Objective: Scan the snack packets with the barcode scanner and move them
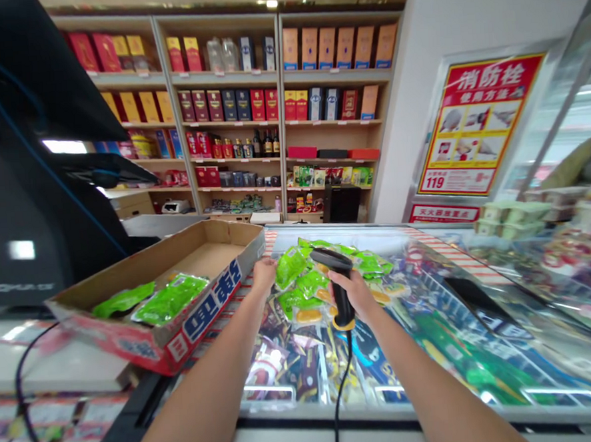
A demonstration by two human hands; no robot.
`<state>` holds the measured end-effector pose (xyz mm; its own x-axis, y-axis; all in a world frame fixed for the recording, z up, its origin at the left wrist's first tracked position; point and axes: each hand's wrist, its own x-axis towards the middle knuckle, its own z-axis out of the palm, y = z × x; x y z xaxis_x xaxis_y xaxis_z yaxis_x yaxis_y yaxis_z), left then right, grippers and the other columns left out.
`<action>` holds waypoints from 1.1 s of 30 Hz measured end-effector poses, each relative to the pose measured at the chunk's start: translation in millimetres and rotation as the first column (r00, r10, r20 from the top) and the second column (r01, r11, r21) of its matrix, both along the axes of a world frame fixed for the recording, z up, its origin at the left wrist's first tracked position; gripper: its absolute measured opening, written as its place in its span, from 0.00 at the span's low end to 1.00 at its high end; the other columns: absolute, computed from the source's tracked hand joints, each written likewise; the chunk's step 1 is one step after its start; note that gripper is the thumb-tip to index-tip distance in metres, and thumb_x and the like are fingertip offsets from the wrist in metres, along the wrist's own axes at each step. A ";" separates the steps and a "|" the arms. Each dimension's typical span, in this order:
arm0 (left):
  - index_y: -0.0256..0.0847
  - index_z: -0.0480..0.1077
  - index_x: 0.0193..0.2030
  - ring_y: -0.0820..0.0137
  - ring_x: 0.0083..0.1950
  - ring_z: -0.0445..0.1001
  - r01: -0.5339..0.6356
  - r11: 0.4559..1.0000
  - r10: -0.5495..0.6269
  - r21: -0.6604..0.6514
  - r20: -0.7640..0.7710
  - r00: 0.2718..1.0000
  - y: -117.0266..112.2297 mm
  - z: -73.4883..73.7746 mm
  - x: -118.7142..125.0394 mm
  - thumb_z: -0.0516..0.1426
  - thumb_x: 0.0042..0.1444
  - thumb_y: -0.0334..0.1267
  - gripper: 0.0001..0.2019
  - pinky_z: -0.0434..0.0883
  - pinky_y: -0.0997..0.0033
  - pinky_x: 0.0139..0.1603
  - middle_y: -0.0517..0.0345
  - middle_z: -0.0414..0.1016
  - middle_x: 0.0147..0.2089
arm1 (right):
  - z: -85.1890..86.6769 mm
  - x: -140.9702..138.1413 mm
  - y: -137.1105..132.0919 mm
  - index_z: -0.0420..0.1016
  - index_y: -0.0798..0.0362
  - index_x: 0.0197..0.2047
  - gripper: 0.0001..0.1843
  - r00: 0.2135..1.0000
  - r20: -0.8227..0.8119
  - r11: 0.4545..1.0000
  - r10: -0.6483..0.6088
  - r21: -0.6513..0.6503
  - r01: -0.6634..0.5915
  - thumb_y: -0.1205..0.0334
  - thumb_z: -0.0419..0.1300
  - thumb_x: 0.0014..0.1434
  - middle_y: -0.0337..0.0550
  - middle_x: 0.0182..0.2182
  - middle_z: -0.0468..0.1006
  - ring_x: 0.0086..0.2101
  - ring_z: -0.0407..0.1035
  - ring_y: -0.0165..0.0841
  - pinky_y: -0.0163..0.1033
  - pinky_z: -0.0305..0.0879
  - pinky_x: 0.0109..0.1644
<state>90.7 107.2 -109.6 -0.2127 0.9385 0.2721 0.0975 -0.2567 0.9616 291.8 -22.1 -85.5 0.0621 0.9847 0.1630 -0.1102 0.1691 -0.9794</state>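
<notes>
Nearest, along the bottom of the frame, the dark front edge of the glass counter runs across, and a black cord drops over it from the scanner. A stretch of glass lies between that edge and the pile of green packets at the centre. The right hand has its fingers clamped around the scanner's handle, holding it upright over the packets. The left hand is at the pile's left edge, fingers curled in; whether they pinch a packet I cannot tell. Just beside that hand, at left, an open cardboard box holds more green packets, its right wall bounding the room on that side. To the right, glass runs from the pile towards a phone, lying near the striped trim. A black monitor fills the upper left, overhanging the area behind the box. Past the counter's far edge, just above centre, stand shelves of boxes and bottles; a red-and-yellow poster hangs upper right, above stacked tubs.
</notes>
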 end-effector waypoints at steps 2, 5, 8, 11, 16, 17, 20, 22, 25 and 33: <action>0.36 0.70 0.23 0.71 0.20 0.69 0.016 1.000 -0.015 -0.009 0.061 0.998 -1.9 5.8 -4.2 0.64 0.41 0.45 0.13 0.66 0.72 0.23 0.58 0.71 0.18 | 1.7 -2.0 -3.0 0.73 0.52 0.27 0.15 0.999 0.017 0.999 0.052 0.007 -0.052 0.48 0.65 0.49 0.39 0.15 0.72 0.15 0.64 0.31 0.38 0.61 0.20; 0.34 0.72 0.28 0.71 0.22 0.71 0.020 1.000 -0.017 -0.009 0.219 0.976 -4.8 16.2 -7.2 0.66 0.38 0.48 0.18 0.68 0.72 0.24 0.57 0.72 0.20 | 5.5 -4.3 -8.2 0.72 0.53 0.27 0.16 0.991 0.056 0.992 0.122 0.024 -0.124 0.48 0.65 0.48 0.39 0.16 0.72 0.16 0.64 0.31 0.37 0.61 0.20; 0.34 0.73 0.27 0.72 0.21 0.69 0.016 0.999 -0.030 0.043 0.337 0.941 -7.3 24.7 -9.7 0.68 0.32 0.47 0.19 0.66 0.73 0.24 0.60 0.70 0.18 | 7.7 -4.7 -11.2 0.72 0.53 0.28 0.16 0.985 0.091 0.988 0.146 0.041 -0.150 0.48 0.65 0.49 0.39 0.16 0.72 0.16 0.65 0.30 0.36 0.61 0.20; 0.35 0.73 0.26 0.74 0.21 0.68 0.054 0.991 -0.092 0.123 0.329 0.940 -8.5 27.6 -12.0 0.69 0.30 0.47 0.20 0.65 0.74 0.25 0.61 0.69 0.18 | 6.3 -3.5 -9.9 0.72 0.54 0.29 0.16 0.985 0.104 0.988 0.135 0.057 -0.141 0.48 0.64 0.49 0.39 0.16 0.72 0.16 0.65 0.30 0.36 0.62 0.20; 0.37 0.74 0.27 0.74 0.22 0.67 0.095 0.972 -0.132 0.216 0.161 0.978 -7.8 24.1 -11.3 0.68 0.34 0.46 0.16 0.63 0.76 0.24 0.63 0.69 0.19 | -0.4 0.0 -2.8 0.71 0.52 0.28 0.15 0.986 0.106 0.989 0.132 0.057 -0.138 0.48 0.64 0.49 0.39 0.16 0.73 0.15 0.66 0.31 0.36 0.62 0.19; 0.37 0.74 0.26 0.74 0.23 0.67 0.097 0.970 -0.127 0.224 0.124 0.984 -7.5 23.4 -10.5 0.67 0.35 0.46 0.15 0.63 0.76 0.24 0.63 0.69 0.20 | -1.4 0.6 -1.7 0.71 0.52 0.28 0.15 0.986 0.105 0.989 0.131 0.056 -0.137 0.48 0.64 0.50 0.40 0.16 0.73 0.15 0.66 0.31 0.36 0.62 0.19; 0.38 0.74 0.26 0.74 0.24 0.67 0.095 0.966 -0.108 0.242 0.038 0.993 -6.6 21.8 -8.0 0.66 0.38 0.45 0.13 0.63 0.76 0.25 0.63 0.69 0.20 | -3.0 1.8 -0.4 0.71 0.52 0.28 0.15 0.987 0.108 0.990 0.120 0.059 -0.127 0.48 0.64 0.50 0.39 0.16 0.72 0.15 0.65 0.32 0.37 0.62 0.19; 0.38 0.75 0.26 0.74 0.24 0.67 0.096 0.964 -0.100 0.250 0.005 0.995 -6.1 21.2 -7.0 0.66 0.39 0.45 0.12 0.64 0.75 0.26 0.63 0.70 0.21 | -2.6 1.8 -0.7 0.71 0.52 0.27 0.15 0.987 0.114 0.991 0.115 0.061 -0.122 0.48 0.64 0.50 0.40 0.16 0.73 0.15 0.65 0.32 0.37 0.62 0.19; 0.38 0.75 0.27 0.74 0.24 0.66 0.100 0.963 -0.097 0.250 -0.024 0.995 -5.6 20.2 -6.9 0.65 0.40 0.46 0.12 0.64 0.75 0.27 0.63 0.70 0.21 | -0.6 0.7 -2.5 0.71 0.52 0.26 0.15 0.988 0.115 0.992 0.106 0.057 -0.113 0.48 0.64 0.49 0.40 0.16 0.73 0.15 0.65 0.32 0.37 0.62 0.19; 0.38 0.75 0.26 0.74 0.24 0.67 0.101 0.963 -0.092 0.251 -0.047 0.995 -7.0 20.5 -7.0 0.65 0.40 0.45 0.11 0.65 0.75 0.26 0.63 0.70 0.21 | 8.8 -4.0 -10.5 0.71 0.53 0.21 0.16 0.991 0.106 0.996 0.076 0.026 -0.079 0.50 0.64 0.48 0.40 0.15 0.72 0.15 0.65 0.30 0.36 0.61 0.19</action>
